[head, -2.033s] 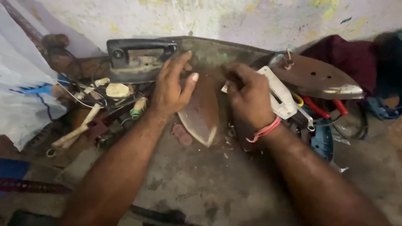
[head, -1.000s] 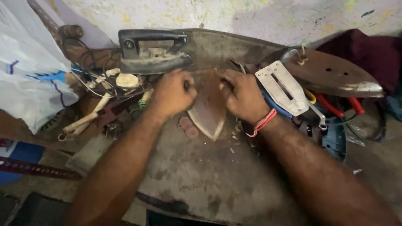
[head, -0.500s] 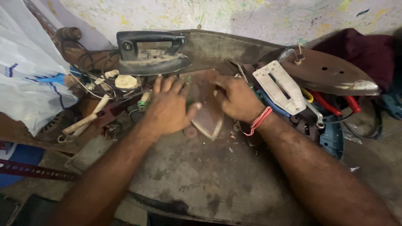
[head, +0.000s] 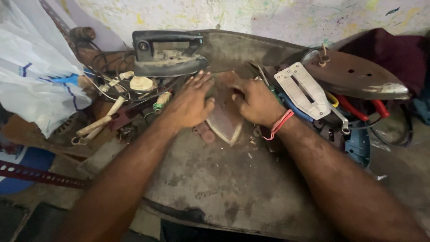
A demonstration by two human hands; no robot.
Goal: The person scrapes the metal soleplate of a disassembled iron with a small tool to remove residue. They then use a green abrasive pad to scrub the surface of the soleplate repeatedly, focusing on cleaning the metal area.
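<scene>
A rusty brown iron soleplate (head: 225,118) lies flat on the dark, stained work slab (head: 215,179), its pointed tip toward me. My left hand (head: 191,104) rests on its left side with fingers spread over the plate's upper edge. Across from it, my right hand (head: 254,102), a red band at the wrist, presses on the upper right part with curled fingers. Whether those fingers pinch a small part is hidden. Two small reddish round pieces (head: 206,133) lie beside the plate's left edge.
A black iron body with a handle (head: 166,54) stands at the back. Another soleplate (head: 358,76) and a pale metal plate (head: 302,89) lie at the right over red-handled pliers (head: 376,106). Wires and small parts (head: 130,96) crowd the left beside a white plastic bag (head: 36,85).
My left hand has slid from a curled grip to lying flat with spread fingers on the soleplate. The right hand stays on the plate's upper right. The view has shifted slightly.
</scene>
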